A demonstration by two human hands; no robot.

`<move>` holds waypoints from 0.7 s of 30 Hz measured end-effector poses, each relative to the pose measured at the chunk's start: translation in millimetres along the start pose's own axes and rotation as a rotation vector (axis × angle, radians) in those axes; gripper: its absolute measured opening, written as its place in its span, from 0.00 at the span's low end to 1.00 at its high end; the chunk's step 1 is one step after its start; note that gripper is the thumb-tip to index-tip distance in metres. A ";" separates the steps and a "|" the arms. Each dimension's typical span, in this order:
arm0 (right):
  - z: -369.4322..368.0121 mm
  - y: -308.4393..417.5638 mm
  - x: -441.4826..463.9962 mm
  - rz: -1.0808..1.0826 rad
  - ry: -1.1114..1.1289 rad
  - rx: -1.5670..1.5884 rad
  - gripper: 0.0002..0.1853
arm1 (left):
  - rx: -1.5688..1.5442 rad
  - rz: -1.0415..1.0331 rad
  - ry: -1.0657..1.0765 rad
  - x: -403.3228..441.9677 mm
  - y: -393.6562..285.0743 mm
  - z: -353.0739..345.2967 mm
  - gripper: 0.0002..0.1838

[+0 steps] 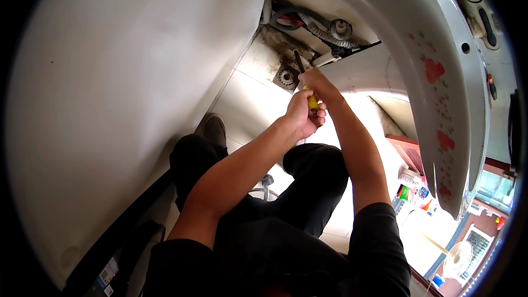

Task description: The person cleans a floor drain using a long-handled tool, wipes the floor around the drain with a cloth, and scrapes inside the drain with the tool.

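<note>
Both hands meet on a yellow-handled tool [313, 103] with a long dark shaft, perhaps a screwdriver; its exact kind is hard to make out. My left hand [300, 114] has its fingers wrapped around the yellow handle. Farther up, my right hand [318, 83] is closed around the tool near the base of the shaft. The shaft points away from me, over the dirty floor beside a round floor drain [286, 77]. Part of the handle is hidden by my fingers.
Behind the drain lie a ribbed grey hose [324, 34] and a round grey fitting [341, 29]. A white basin [404, 38] with red flower patterns overhangs on the right. A large white panel [132, 77] stands close on the left. Colourful packages [415, 193] sit at the lower right.
</note>
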State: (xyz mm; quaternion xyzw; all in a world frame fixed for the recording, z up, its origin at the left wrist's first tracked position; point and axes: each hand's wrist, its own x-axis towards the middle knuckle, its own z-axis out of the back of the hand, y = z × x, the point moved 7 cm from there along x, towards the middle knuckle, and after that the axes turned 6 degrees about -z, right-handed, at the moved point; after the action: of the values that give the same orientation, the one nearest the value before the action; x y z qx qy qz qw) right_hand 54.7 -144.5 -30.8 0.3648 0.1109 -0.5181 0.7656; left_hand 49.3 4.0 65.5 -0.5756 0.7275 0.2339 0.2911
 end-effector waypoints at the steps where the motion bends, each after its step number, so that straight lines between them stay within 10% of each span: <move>1: -0.5 -2.6 2.5 -0.032 0.040 -0.043 0.15 | -0.003 0.004 -0.006 2.6 2.9 5.5 0.13; 9: 10.4 -9.1 31.4 -0.183 0.045 -0.033 0.13 | -0.111 -0.026 0.020 20.6 -2.2 -11.7 0.15; 11: 4.8 15.8 50.0 0.350 0.005 -0.618 0.10 | -0.130 -0.039 0.023 26.1 -12.3 -15.9 0.14; 21: -10.0 13.0 40.6 0.317 0.103 -0.719 0.14 | -0.075 -0.056 -0.001 29.3 -11.3 -9.6 0.16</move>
State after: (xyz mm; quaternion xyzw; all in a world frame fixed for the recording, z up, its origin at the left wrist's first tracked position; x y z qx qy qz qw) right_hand 85.9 -164.2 -54.3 0.1115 0.2659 -0.3023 0.9086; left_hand 53.8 -25.6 52.1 -0.6062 0.7017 0.2529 0.2762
